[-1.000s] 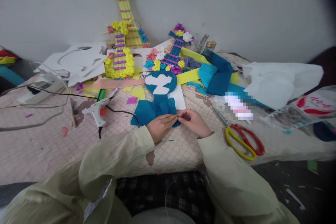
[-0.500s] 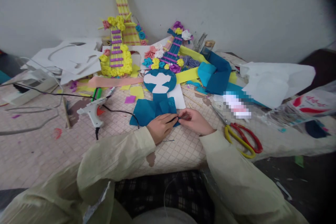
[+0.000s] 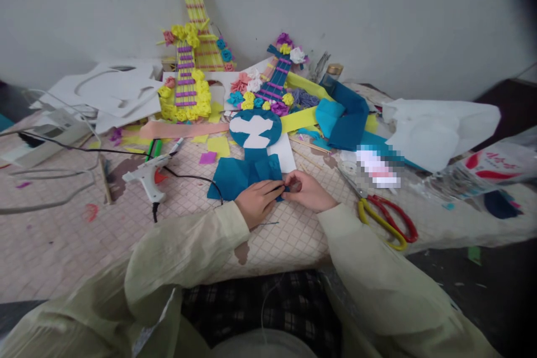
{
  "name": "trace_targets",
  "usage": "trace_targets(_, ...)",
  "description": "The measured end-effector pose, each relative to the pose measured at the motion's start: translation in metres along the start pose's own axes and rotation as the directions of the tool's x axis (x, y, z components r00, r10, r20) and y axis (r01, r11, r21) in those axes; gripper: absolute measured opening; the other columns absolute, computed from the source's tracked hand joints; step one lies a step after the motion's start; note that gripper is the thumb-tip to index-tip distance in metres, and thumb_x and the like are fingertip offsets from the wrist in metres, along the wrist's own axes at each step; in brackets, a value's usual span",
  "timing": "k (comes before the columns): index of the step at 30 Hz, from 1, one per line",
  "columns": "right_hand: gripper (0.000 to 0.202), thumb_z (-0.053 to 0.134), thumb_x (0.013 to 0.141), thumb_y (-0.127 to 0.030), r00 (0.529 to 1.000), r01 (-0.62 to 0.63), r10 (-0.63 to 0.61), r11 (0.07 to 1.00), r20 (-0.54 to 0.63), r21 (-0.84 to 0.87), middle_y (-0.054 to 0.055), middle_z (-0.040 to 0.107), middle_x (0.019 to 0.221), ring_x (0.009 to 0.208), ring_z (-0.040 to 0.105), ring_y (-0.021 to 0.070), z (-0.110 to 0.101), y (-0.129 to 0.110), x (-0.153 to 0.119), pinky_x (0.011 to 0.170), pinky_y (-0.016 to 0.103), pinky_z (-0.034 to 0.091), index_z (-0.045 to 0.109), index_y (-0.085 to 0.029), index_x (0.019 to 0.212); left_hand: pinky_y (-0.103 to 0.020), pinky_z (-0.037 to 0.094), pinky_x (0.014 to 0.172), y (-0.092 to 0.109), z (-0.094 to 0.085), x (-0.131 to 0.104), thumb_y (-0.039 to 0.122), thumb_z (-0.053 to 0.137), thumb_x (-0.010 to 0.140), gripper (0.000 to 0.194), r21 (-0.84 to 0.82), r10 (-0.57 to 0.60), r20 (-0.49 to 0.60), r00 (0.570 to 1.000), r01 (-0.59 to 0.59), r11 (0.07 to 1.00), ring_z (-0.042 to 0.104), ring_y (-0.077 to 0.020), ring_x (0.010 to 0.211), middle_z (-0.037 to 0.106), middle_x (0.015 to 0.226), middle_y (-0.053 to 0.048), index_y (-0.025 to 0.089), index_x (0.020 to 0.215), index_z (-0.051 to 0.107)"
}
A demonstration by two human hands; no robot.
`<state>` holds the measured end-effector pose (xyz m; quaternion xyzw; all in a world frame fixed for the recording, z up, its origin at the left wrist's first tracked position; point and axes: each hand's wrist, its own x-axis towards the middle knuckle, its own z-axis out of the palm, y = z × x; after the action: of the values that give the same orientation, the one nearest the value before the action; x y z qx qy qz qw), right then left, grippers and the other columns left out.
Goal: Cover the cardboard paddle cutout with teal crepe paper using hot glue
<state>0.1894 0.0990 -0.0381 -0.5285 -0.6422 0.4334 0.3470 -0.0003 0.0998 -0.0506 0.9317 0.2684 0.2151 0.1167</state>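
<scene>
My left hand (image 3: 259,202) lies over the lower edge of a sheet of blue crepe paper (image 3: 229,176), its fingers stretched out flat to the right. At the sheet's lower right corner, my right hand (image 3: 308,191) is closed in a pinch on the paper's edge. The fingertips of both hands nearly meet there, and what lies under them is hidden. Just above the sheet is a round blue piece with white patches (image 3: 255,128). A white sheet (image 3: 285,155) sticks out behind the blue paper.
A glue gun (image 3: 147,182) with a black cord lies to the left. Scissors (image 3: 388,215) with red and yellow handles rest on the right. Paper-flower-trimmed stringed models (image 3: 184,81) stand against the wall. White board cut-outs (image 3: 113,89) and a plastic bag (image 3: 499,162) flank them.
My right hand has shifted very slightly at the paper's corner, still pinching. My left hand stays in place. The whole view has moved a little.
</scene>
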Motion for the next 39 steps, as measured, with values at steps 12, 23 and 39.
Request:
trace_targets(12, 0.032, 0.071, 0.053, -0.026, 0.993, 0.071, -0.082, 0.99, -0.089, -0.12, -0.003, 0.053, 0.073, 0.063, 0.048, 0.0113, 0.009, 0.001, -0.008, 0.059, 0.026, 0.041, 0.052, -0.019, 0.077, -0.041, 0.041, 0.093, -0.004, -0.007, 0.01, 0.014, 0.044, 0.077, 0.036, -0.074, 0.039, 0.03, 0.999, -0.037, 0.997, 0.05, -0.0222, 0.108, 0.053, 0.12, -0.014, 0.011, 0.112, 0.054)
trace_targets(23, 0.019, 0.067, 0.056, -0.023, 0.995, 0.021, -0.021, 1.0, 0.099, 0.005, 0.0, 0.062, 0.071, 0.064, 0.057, 0.0128, -0.013, 0.002, 0.005, 0.064, 0.03, 0.048, 0.059, -0.017, 0.072, -0.038, 0.044, 0.085, -0.011, -0.004, 0.02, 0.021, 0.045, 0.083, 0.023, -0.081, 0.007, 0.029, 1.0, -0.004, 0.997, 0.053, -0.0199, 0.097, 0.059, 0.111, -0.01, 0.016, 0.097, 0.063)
trace_targets(39, 0.023, 0.06, 0.065, -0.018, 0.985, 0.172, -0.168, 0.966, 0.037, -0.195, 0.002, 0.061, 0.087, 0.068, 0.055, 0.0137, -0.006, 0.0, -0.012, 0.061, 0.028, 0.045, 0.056, -0.02, 0.088, -0.036, 0.044, 0.084, -0.01, -0.003, 0.02, 0.02, 0.045, 0.082, 0.024, -0.101, 0.03, -0.024, 0.999, -0.032, 0.994, 0.054, -0.0193, 0.091, 0.061, 0.105, -0.01, 0.014, 0.094, 0.065)
